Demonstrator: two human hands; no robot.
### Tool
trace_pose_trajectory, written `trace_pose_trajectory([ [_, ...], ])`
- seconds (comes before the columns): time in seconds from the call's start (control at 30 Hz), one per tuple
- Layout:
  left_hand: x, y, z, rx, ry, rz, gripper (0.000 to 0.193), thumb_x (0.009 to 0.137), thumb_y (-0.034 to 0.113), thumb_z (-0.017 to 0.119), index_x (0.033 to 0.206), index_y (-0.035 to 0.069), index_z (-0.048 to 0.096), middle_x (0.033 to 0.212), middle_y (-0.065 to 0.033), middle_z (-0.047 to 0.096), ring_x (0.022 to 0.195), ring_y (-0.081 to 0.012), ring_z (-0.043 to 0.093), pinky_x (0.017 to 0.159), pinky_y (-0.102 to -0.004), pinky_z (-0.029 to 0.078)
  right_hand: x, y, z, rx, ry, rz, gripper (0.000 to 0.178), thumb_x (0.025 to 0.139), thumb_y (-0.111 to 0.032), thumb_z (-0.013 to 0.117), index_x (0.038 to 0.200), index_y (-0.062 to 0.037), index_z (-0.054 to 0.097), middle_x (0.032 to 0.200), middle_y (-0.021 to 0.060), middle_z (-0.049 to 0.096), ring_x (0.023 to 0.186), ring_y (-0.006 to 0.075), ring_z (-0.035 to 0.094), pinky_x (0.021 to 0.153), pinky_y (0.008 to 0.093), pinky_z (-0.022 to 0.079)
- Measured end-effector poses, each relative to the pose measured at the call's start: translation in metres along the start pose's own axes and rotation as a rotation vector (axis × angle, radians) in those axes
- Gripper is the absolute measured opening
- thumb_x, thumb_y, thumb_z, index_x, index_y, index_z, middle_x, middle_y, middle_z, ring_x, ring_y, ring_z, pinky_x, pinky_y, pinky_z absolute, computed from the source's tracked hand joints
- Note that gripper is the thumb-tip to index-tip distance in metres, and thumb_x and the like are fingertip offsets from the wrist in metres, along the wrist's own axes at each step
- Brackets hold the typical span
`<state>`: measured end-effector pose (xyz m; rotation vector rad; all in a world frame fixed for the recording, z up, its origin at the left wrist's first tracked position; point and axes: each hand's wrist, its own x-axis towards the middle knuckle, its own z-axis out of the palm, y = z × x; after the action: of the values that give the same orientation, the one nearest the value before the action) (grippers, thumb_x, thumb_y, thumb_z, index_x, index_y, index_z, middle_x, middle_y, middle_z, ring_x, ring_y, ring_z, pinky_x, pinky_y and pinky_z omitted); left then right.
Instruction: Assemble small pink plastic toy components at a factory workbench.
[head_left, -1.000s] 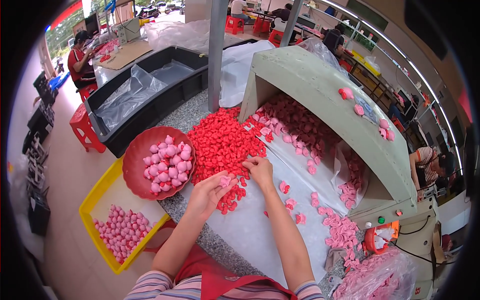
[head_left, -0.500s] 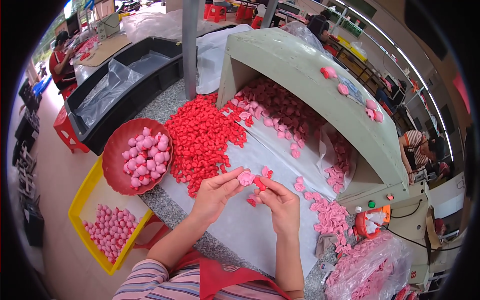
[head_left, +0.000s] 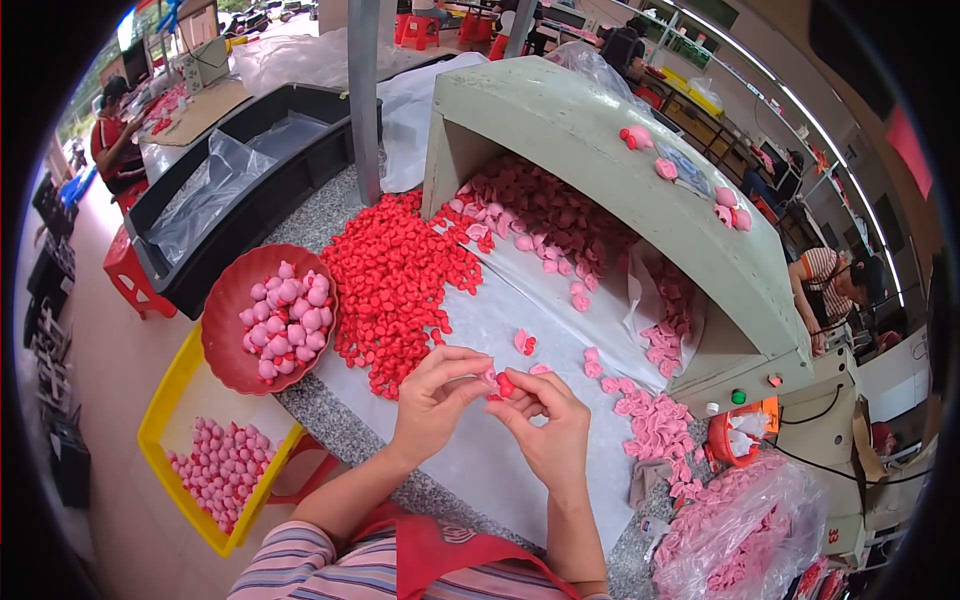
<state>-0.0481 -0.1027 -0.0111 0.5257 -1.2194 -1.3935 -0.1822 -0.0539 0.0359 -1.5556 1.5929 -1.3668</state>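
Note:
My left hand (head_left: 432,400) pinches a small pink soft-looking piece (head_left: 489,376) between thumb and fingertips. My right hand (head_left: 547,430) grips a small red rounded piece (head_left: 505,384) right against it. The two pieces meet between my fingertips, and I cannot tell whether one sits inside the other. Just beyond my hands, a pink-and-red piece (head_left: 525,342) lies on the white sheet (head_left: 480,460). A heap of red pieces (head_left: 400,280) spreads to the left of it. To the right lie loose pink pieces (head_left: 655,422).
A grey-green arched machine housing (head_left: 600,140) covers more pink pieces. At the left are a red bowl (head_left: 222,355) of joined pieces, a yellow tray (head_left: 160,400) and a black bin (head_left: 160,265). A metal post (head_left: 364,110) stands behind. A plastic bag (head_left: 745,520) bulges at the right.
My hands have drawn closer together, bringing the pink and red pieces against each other. The pink piece has turned and is now more hidden by my fingers. The whole view has shifted slightly.

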Motion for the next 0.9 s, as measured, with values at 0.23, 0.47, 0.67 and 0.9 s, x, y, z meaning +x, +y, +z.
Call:
trace_pose_trajectory([
  [0.23, -0.004, -0.006, -0.005, -0.109, -0.011, -0.195, 0.021, 0.08, -0.003, 0.059, 0.1, -0.003, 0.056, 0.102, -0.0104, 0.056, 0.094, -0.0176, 0.057, 0.081, -0.0289, 0.049, 0.0, 0.006, 0.001, -0.089, 0.052, -0.223, 0.026, 0.071, 0.005, 0.067, 0.097, 0.0017, 0.063, 0.086, 0.0064, 0.058, 0.069, 0.0103, 0.057, 0.061, 0.0201, 0.047],
  [0.47, 0.005, -0.015, 0.0, -0.218, -0.098, -0.304, 0.019, 0.081, 0.0, 0.06, 0.099, -0.001, 0.054, 0.097, -0.008, 0.058, 0.088, -0.0144, 0.058, 0.074, -0.027, 0.049, 0.002, 0.015, -0.006, -0.074, -0.004, -0.026, 0.026, 0.069, 0.0, 0.07, 0.094, -0.0014, 0.064, 0.077, 0.0054, 0.06, 0.063, 0.0103, 0.058, 0.057, 0.0223, 0.048],
  [0.67, 0.01, -0.015, -0.005, -0.151, -0.074, -0.335, 0.013, 0.081, 0.002, 0.059, 0.093, 0.0, 0.055, 0.09, -0.0061, 0.059, 0.084, -0.0115, 0.058, 0.072, -0.0253, 0.048, 0.003, 0.014, 0.006, 0.312, -0.088, 0.262, 0.024, 0.068, -0.004, 0.074, 0.089, 0.0007, 0.063, 0.07, 0.0027, 0.06, 0.061, 0.0053, 0.054, 0.054, 0.0201, 0.044],
  [0.9, 0.006, -0.025, -0.001, 0.151, -0.438, -0.22, 0.014, 0.075, 0.006, 0.065, 0.085, 0.001, 0.057, 0.086, -0.0026, 0.058, 0.084, -0.0095, 0.054, 0.074, -0.0255, 0.045, -0.029, 0.056, -0.01, -0.098, 0.034, 0.035, 0.025, 0.075, -0.017, 0.067, 0.094, -0.002, 0.062, 0.09, 0.0148, 0.064, 0.081, 0.0241, 0.061, 0.072, 0.0319, 0.048],
])
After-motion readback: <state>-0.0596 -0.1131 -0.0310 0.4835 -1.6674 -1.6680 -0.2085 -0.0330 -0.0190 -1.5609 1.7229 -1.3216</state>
